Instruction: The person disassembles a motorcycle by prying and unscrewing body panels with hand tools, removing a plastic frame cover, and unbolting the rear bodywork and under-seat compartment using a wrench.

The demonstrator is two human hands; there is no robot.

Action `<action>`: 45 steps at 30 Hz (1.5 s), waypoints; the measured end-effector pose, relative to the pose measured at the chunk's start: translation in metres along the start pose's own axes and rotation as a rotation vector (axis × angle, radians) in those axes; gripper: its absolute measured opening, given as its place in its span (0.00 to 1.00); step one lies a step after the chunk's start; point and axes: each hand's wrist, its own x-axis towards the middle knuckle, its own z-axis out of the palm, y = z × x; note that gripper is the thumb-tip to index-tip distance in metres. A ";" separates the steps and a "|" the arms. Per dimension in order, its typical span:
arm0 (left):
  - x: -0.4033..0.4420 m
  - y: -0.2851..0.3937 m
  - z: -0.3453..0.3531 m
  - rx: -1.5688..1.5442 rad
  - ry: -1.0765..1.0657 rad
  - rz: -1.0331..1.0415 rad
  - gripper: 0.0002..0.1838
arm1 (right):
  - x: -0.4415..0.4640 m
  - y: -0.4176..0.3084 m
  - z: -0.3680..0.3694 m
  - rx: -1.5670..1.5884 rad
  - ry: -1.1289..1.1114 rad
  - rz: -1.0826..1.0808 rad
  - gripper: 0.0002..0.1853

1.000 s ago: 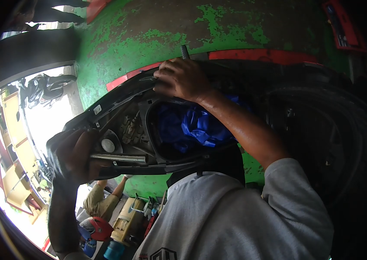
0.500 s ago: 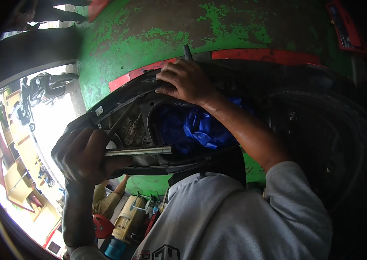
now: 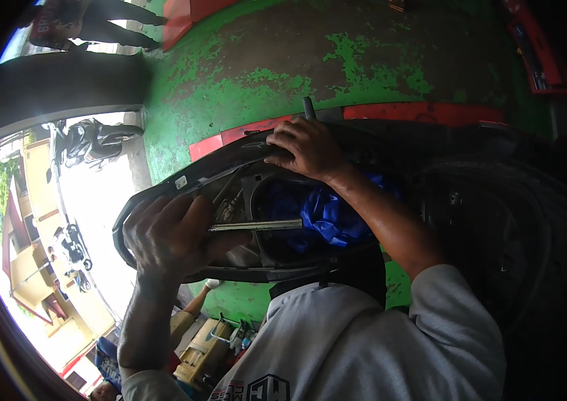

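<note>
My left hand (image 3: 170,234) is closed around a silver metal bar (image 3: 260,226), perhaps a tool handle, which points right across the open body of a motor scooter. The bar's other end is hidden in my fist. My right hand (image 3: 305,148) curls its fingers on the upper edge of the scooter's black side panel (image 3: 230,155). Beneath my right forearm, crumpled blue plastic or cloth (image 3: 333,217) fills the under-seat compartment. Metal engine parts (image 3: 231,207) show in the opening beside my left hand, partly covered by it.
A red strip (image 3: 417,115) runs along the worn green floor (image 3: 243,93) beyond the scooter. At the upper right lies a red tool tray (image 3: 537,57). Another person (image 3: 103,23) stands at the upper left. Below the scooter are a yellowish tank (image 3: 203,347) and another person's leg (image 3: 193,307).
The view has shifted, so the scooter sits lower and farther right. My left hand and the bar have moved right relative to the scooter, covering more of the engine opening. My right hand stays on the panel.
</note>
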 end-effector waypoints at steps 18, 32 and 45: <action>-0.006 -0.030 0.001 -0.151 0.045 0.028 0.23 | 0.062 -0.161 -0.039 2.153 0.372 -0.114 0.10; -0.018 -0.031 0.005 -0.231 0.108 -0.006 0.18 | 0.071 -0.185 -0.052 2.053 0.484 0.086 0.11; -0.022 -0.021 0.001 -0.165 0.003 -0.081 0.15 | 0.065 -0.180 -0.067 2.095 0.368 0.278 0.19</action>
